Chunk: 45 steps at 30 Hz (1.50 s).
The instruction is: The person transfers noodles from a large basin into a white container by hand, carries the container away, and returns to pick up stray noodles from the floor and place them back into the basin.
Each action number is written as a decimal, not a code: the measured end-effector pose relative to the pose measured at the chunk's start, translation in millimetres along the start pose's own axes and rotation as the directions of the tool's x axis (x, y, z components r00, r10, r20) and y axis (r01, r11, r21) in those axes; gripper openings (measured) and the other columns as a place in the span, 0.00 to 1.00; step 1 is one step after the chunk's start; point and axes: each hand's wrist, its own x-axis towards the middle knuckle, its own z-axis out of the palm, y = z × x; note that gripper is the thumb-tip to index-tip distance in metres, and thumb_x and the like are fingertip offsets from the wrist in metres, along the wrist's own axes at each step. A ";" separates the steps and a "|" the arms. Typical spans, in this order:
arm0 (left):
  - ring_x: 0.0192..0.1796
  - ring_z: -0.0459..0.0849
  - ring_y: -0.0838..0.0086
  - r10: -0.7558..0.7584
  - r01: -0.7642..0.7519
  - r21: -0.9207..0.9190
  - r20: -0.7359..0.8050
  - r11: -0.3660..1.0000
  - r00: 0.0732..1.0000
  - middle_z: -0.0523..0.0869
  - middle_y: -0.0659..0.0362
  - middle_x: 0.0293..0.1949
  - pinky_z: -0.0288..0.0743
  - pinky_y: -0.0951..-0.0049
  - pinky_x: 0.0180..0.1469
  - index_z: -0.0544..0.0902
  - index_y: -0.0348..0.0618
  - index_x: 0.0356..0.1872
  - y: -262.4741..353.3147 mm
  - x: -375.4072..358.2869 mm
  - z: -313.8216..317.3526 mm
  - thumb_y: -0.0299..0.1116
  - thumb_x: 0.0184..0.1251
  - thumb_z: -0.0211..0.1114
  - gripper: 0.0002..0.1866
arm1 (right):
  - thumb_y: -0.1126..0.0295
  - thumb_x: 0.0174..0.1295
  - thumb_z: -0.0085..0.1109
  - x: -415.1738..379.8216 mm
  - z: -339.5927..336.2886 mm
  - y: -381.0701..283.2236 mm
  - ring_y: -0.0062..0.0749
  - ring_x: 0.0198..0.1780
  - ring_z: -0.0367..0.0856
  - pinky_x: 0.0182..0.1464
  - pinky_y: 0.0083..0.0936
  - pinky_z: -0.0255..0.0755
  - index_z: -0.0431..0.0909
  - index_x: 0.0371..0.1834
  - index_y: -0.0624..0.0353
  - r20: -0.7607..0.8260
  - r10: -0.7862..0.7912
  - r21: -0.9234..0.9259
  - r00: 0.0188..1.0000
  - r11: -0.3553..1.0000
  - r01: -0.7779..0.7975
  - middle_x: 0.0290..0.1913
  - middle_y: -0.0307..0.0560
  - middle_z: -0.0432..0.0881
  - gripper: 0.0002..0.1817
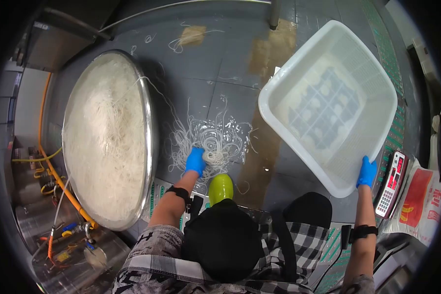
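Observation:
My left hand (195, 162), in a blue glove, reaches down to a tangled heap of white noodles (220, 153) on the wet grey floor. Its fingers look curled into the strands, partly hidden by them. My right hand (366, 172), also in a blue glove, is closed on the near right rim of a large white plastic basket (306, 156). The basket has perforated walls and a grid bottom, with darker patches showing through. A lime-green boot tip (221, 188) stands right beside the noodle heap.
A big round metal vat (149, 147) full of pale noodles in liquid stands at left; one strand hangs over its rim. Orange pipes (73, 201) and valves are beyond it. A digital scale (392, 183) and a printed sack (419, 198) lie at right. Loose strands dot the floor.

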 end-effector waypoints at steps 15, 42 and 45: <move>0.36 0.75 0.78 -0.282 -0.064 -0.717 -0.353 0.694 0.892 0.76 0.61 0.35 0.69 0.79 0.39 0.72 0.40 0.43 54.3 -113.1 -416.6 0.24 0.47 0.53 0.17 | 0.69 0.47 0.48 7.7 -0.2 6.7 0.35 0.33 0.73 0.36 0.28 0.67 0.67 0.42 0.71 0.028 -0.063 0.013 0.998 0.998 0.063 0.35 0.52 0.74 0.20; 0.47 0.73 0.54 -0.141 0.136 0.283 0.000 0.950 0.990 0.75 0.44 0.42 0.56 0.59 0.55 0.64 0.38 0.49 44.3 63.2 -305.3 0.61 0.44 0.56 0.38 | 0.68 0.51 0.48 28.0 -11.9 28.3 0.35 0.41 0.72 0.43 0.29 0.66 0.63 0.49 0.69 0.092 -0.043 -0.025 0.995 0.999 0.045 0.43 0.53 0.72 0.22; 0.45 0.74 0.56 0.048 -0.109 0.397 0.162 0.911 0.986 0.75 0.45 0.38 0.56 0.55 0.54 0.63 0.40 0.51 55.8 -11.9 -291.3 0.62 0.40 0.59 0.42 | 0.68 0.51 0.48 27.4 -10.1 25.7 0.36 0.42 0.71 0.44 0.29 0.66 0.62 0.49 0.69 0.086 -0.043 -0.017 0.995 0.999 0.045 0.44 0.53 0.71 0.23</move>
